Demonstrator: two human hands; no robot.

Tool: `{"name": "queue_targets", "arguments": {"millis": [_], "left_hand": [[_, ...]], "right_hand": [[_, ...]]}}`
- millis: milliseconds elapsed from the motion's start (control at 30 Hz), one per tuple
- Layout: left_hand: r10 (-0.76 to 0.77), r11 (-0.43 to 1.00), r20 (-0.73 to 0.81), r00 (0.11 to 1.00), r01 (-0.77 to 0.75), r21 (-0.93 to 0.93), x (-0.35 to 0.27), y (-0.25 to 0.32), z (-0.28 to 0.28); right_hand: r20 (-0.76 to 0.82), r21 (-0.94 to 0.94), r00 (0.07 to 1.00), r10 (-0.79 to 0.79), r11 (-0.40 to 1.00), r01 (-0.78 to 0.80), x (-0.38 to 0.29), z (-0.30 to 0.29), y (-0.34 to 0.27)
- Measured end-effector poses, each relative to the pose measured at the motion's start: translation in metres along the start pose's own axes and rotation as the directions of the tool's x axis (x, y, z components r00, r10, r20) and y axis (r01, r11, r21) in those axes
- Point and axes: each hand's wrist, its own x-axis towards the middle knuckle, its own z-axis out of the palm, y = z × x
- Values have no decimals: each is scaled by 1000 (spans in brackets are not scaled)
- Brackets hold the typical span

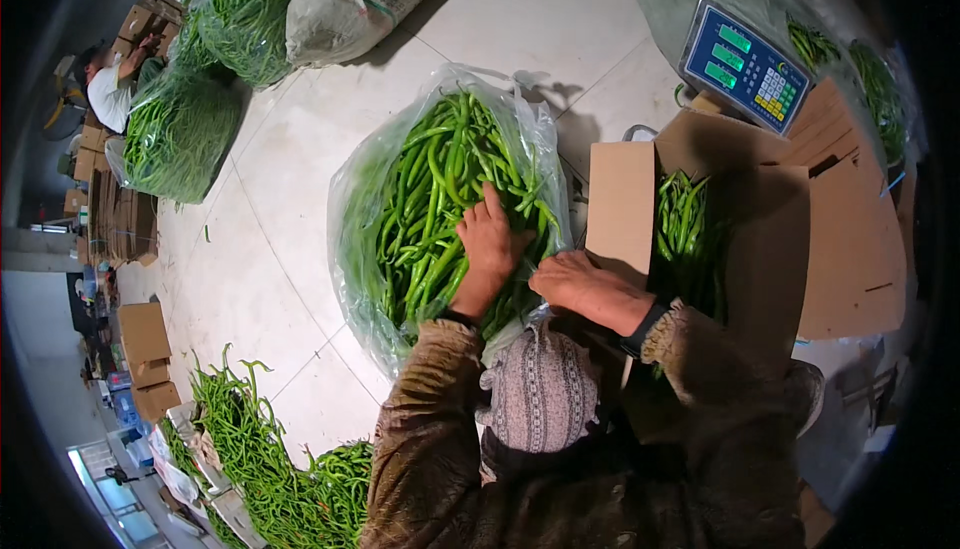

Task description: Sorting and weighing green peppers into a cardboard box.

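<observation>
A large clear plastic bag [352, 249] full of long green chili peppers [427, 196] stands open on the floor before me. My left hand [487, 241] lies on the peppers inside its mouth, index finger stretched out and thumb apart; the undersides of the curled fingers are hidden. At the bag's near right rim, my right hand [585, 285] is closed on a fold of the plastic. Just right of that hand is an open cardboard box [622, 211], with more green peppers [681, 223] along its left inner side.
A scale display [746, 65] with lit readouts stands behind the box. Filled pepper bags [184, 133] and a woven sack [360, 5] lie at upper left, near a seated person [112, 95]. Loose peppers [262, 444] are heaped at lower left. Patterned fabric [544, 391] bulges between my forearms.
</observation>
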Motion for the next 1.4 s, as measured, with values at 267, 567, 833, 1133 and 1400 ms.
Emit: {"name": "queue_targets", "arguments": {"millis": [267, 567, 833, 1133, 1400], "left_hand": [[-41, 995, 171, 984, 24, 101, -4, -3, -4], [-21, 995, 80, 997, 13, 100, -3, 7, 9], [-73, 992, 261, 962, 42, 122, 3, -5, 0], [-126, 990, 456, 881, 81, 117, 7, 32, -33], [203, 764, 536, 819, 209, -610, -2, -94, -132]], "right_hand": [[-276, -35, 928, -250, 968, 250, -34, -2, 3], [-171, -300, 984, -49, 954, -4, -54, -11, -18], [-366, -243, 931, -18, 967, -77, -60, -14, -14], [-254, -168, 964, 81, 978, -126, -85, -23, -16], [-410, -345, 906, -108, 938, -44, -79, -6, -17]]}}
